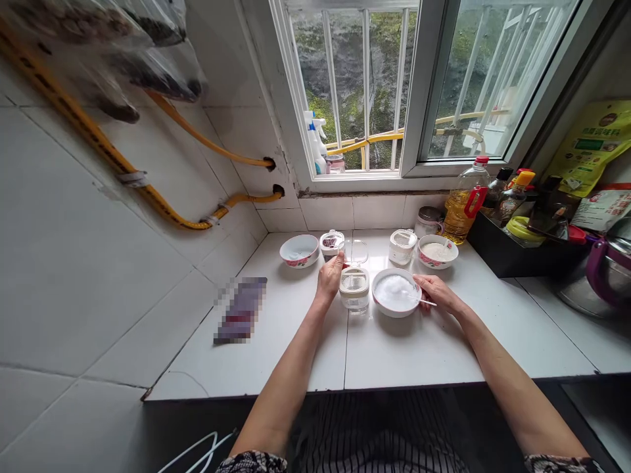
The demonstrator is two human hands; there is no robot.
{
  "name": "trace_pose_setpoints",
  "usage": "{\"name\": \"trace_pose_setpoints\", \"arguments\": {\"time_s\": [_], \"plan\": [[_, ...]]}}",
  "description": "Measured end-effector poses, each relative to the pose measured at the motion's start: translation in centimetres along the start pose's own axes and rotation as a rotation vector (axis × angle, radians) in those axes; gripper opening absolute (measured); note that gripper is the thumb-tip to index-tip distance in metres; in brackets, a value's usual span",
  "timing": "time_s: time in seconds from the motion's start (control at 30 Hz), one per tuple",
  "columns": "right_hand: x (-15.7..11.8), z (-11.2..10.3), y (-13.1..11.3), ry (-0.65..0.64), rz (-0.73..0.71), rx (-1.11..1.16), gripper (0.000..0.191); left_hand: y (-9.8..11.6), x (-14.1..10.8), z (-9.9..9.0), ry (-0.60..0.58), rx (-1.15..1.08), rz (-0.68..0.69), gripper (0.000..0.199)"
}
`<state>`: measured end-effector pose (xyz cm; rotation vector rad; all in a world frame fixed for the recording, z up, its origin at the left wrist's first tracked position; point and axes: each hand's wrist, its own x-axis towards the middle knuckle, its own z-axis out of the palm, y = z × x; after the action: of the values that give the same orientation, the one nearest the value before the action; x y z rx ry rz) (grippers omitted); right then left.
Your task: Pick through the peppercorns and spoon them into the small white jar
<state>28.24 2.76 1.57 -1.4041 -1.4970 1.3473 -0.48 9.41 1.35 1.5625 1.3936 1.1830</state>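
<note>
My right hand grips the right rim of a white bowl holding white granules; a thin white handle sticks out over the rim beside the fingers. My left hand is closed just left of a clear jar with a cream lid, its thumb upward and its other fingertips hidden. Next to that thumb shows a clear round rim; whether the hand holds it is unclear. Behind the left hand stands a lidded jar with dark contents. Another lidded jar stands behind the white bowl.
A flowered bowl sits back left, another bowl back right. Near the wall are a dark-lidded jar, an oil bottle and a black condiment box. A blurred dark object lies left; a pot stands far right.
</note>
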Motion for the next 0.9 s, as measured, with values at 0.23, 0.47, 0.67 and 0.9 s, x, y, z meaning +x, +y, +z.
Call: {"name": "trace_pose_setpoints", "arguments": {"time_s": [0.23, 0.47, 0.67, 0.9], "plan": [[0.0, -0.1, 0.0, 0.0, 0.014, -0.002, 0.06, -1.8, -0.1, -2.3, -0.231, -0.097, -0.093, 0.096], [0.2, -0.4, 0.1, -0.027, 0.037, 0.011, 0.059, -2.0, -2.1, -4.7, -0.545, -0.174, -0.027, 0.09], [0.0, -0.4, -0.1, -0.054, 0.037, 0.025, 0.059, -2.0, -2.5, -3.9, -0.633, -0.183, 0.008, 0.098], [0.1, -0.5, 0.1, -0.032, 0.015, -0.006, 0.055, -2.7, -2.2, -3.9, -0.654, -0.168, 0.03, 0.077]]}}
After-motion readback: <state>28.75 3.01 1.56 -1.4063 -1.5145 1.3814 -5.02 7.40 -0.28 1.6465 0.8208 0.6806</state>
